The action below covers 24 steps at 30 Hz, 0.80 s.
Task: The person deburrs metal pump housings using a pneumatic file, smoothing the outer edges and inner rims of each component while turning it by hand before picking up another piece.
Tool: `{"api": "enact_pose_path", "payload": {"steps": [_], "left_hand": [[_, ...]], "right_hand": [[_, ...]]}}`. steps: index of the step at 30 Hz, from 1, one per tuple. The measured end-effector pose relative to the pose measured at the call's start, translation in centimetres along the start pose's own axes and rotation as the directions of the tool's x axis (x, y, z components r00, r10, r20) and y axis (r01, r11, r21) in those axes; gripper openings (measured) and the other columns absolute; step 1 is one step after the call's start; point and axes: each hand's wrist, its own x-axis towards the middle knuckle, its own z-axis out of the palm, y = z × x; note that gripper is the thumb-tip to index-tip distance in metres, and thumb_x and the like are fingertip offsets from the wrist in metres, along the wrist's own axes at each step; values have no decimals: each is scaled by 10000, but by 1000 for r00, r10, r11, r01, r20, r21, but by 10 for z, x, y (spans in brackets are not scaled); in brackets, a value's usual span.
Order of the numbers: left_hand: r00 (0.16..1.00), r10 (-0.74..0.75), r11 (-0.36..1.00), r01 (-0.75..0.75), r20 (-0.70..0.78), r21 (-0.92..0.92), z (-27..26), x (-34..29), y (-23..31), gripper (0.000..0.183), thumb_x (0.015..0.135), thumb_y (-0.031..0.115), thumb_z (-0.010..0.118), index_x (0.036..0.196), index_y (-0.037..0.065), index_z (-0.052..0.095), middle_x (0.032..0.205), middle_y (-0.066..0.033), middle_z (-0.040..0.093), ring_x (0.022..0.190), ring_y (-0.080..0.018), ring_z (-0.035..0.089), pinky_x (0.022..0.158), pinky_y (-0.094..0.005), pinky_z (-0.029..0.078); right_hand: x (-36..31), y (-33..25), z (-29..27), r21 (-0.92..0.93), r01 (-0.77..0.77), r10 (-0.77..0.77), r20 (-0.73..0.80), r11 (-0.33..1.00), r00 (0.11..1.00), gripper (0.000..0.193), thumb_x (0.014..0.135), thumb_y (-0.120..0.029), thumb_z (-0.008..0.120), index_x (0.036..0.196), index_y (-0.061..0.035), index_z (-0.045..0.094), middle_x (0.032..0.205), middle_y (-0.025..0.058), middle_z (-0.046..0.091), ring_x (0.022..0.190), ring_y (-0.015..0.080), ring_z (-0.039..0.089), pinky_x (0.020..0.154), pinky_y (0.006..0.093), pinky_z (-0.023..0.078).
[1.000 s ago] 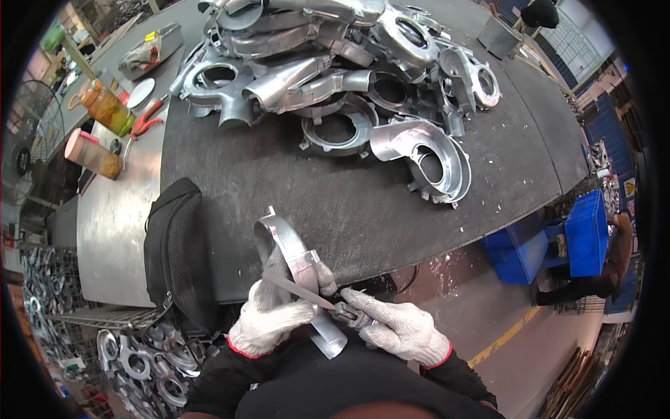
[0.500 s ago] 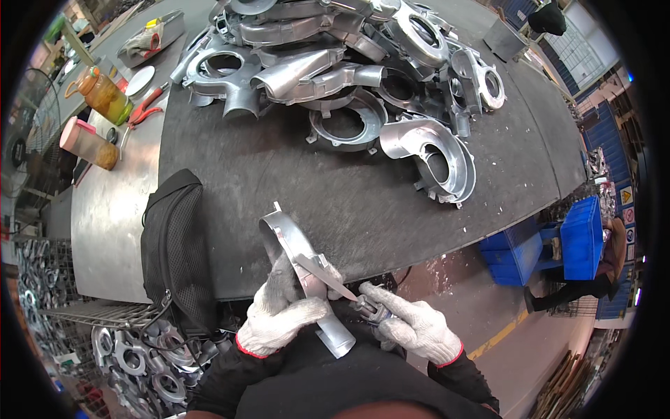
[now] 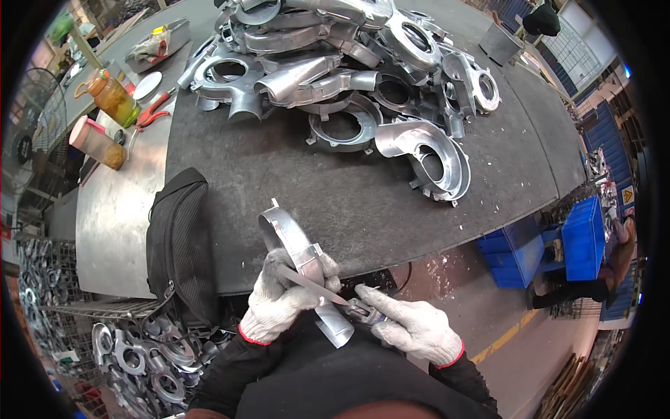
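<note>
Nearest the body, the gloved right hand (image 3: 412,325) is clenching the handle of a slim metal file (image 3: 315,285) and laying its blade across a curved cast-aluminium housing (image 3: 300,255), which the gloved left hand (image 3: 283,300) is grasping tightly at the near edge of the dark workbench mat (image 3: 279,174). Just left of the hands a black bag (image 3: 178,244) is lying over the bench edge. Farther off, a heap of similar silver castings (image 3: 335,63) is covering the far mat, with two drink jars (image 3: 105,119) and red-handled pliers (image 3: 150,112) sitting at far left.
</note>
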Motion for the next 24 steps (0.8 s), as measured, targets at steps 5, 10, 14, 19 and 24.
{"api": "enact_pose_path", "payload": {"steps": [5, 10, 14, 19, 24], "left_hand": [[962, -243, 968, 233, -124, -93, 7, 11, 35, 499, 974, 366, 700, 1115, -103, 602, 931, -203, 692, 733, -234, 696, 659, -355, 602], [979, -187, 960, 164, 83, 228, -19, -1, 47, 679, 811, 350, 840, 1285, -54, 570, 968, -106, 691, 821, -171, 675, 750, -294, 568], [942, -334, 932, 327, 21, 157, -18, -7, 48, 882, 605, 224, 986, 1328, -49, 562, 1012, -109, 680, 847, -174, 669, 737, -309, 566], [907, -359, 933, 343, 223, 105, -30, -2, 47, 876, 552, 161, 1008, 1295, -44, 591, 997, -103, 684, 834, -184, 667, 729, -311, 570], [849, -514, 848, 482, 123, 218, -20, -3, 52, 817, 567, 90, 984, 1279, -45, 608, 1007, -114, 711, 816, -167, 665, 726, -308, 571]], "right_hand": [[-14, 1, -5, 254, -88, 122, -120, 963, 985, 655, 984, -176, 665, 1590, -116, 425, 1001, 84, 722, 727, 142, 673, 761, 297, 575], [-18, 5, -5, 201, -34, 61, -126, 979, 990, 698, 964, -231, 701, 1593, -130, 416, 991, 83, 733, 771, 174, 713, 757, 313, 581], [-19, -3, -7, -343, -32, 25, -26, 939, 999, 670, 949, -415, 710, 1553, -248, 476, 1001, 71, 748, 870, 303, 741, 762, 391, 592], [-18, -7, -13, -382, 14, 22, 90, 924, 996, 660, 990, -448, 643, 1589, -303, 406, 899, 115, 713, 781, 316, 722, 700, 406, 580], [-5, -32, -18, -469, -83, 157, 122, 879, 980, 680, 938, -390, 695, 1554, -207, 474, 995, 80, 751, 857, 310, 739, 746, 382, 587]]}}
